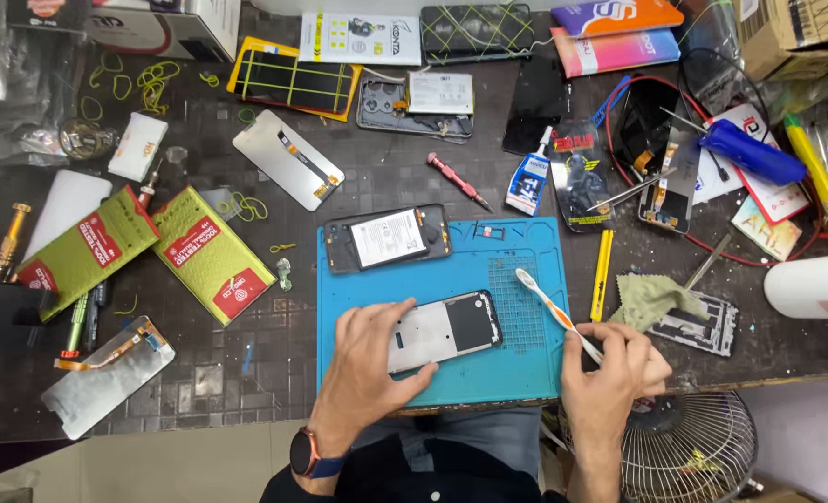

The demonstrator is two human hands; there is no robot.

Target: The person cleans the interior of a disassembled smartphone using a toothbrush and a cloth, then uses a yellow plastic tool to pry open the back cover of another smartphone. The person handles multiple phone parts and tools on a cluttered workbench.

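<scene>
Dark tiled bench (246, 373), heavily cluttered, seen from above; floor shows along the near edge. Far left: brass-handled tool (8, 237), then two green boxes (211, 253) with red labels lying flat, tilted, nearly touching. Near the front left corner, a screen panel (106, 374) with orange flex cable lies face down. Yellow rubber bands (153, 79) are scattered at rear left. A second bare panel (288, 160) lies angled behind the boxes.

Centre: blue mat (526, 363) at the near edge. On its rear left corner rests an opened phone (388, 238), battery exposed. In front of it a phone frame (444, 330) lies on the mat, tilted. Left hand (367, 359), watch on the wrist, is laid over the frame's left end, thumb along its near edge, fingers spread on top; pressing it down rather than clenched.

Behind the mat: red screwdriver (458, 181), glue tube (531, 179).

Right hand (614, 373), at the mat's right near corner, fingers closed around a toothbrush (554, 307) handle; bristles point up-left, above the mat's grid, apart from the frame. Just right of the mat: yellow pry stick (602, 274), green cloth (651, 298). Wire fan guard (689, 447) sits below the bench edge
</scene>
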